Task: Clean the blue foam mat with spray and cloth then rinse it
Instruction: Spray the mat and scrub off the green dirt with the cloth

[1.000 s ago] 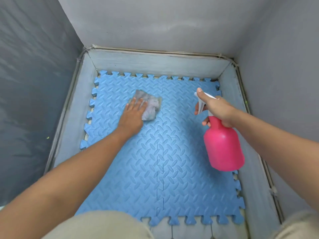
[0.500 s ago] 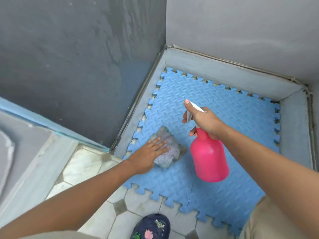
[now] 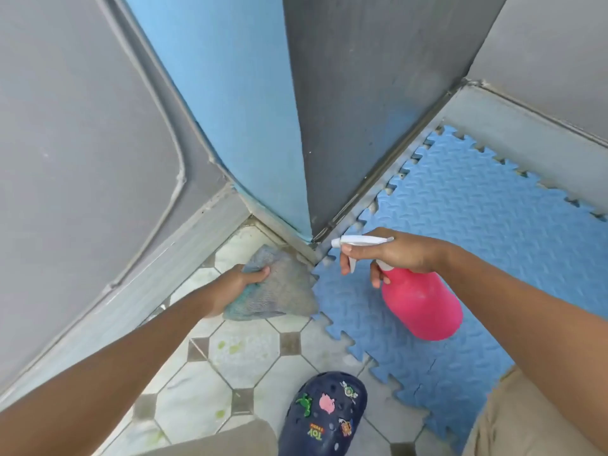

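The blue foam mat (image 3: 477, 225) with a tread pattern and jigsaw edges lies on the floor at the right, inside a grey-walled corner. My left hand (image 3: 235, 286) grips a grey-blue cloth (image 3: 279, 291), which hangs above the tiled floor just left of the mat's near corner. My right hand (image 3: 394, 251) holds a pink spray bottle (image 3: 422, 302) by its white trigger head (image 3: 358, 240), nozzle pointing left, over the mat's near-left part.
White tiles with dark diamond insets (image 3: 243, 353) cover the floor at lower left. A dark blue clog with charms (image 3: 324, 413) stands on the tiles at the bottom. A blue and grey wall corner (image 3: 296, 143) rises behind the hands, beside a grey panel (image 3: 82, 143).
The view has swung left, away from the mat toward the tiles. My left hand has lifted the cloth off the mat and carried it over the tiles. The spray bottle stays in my right hand.
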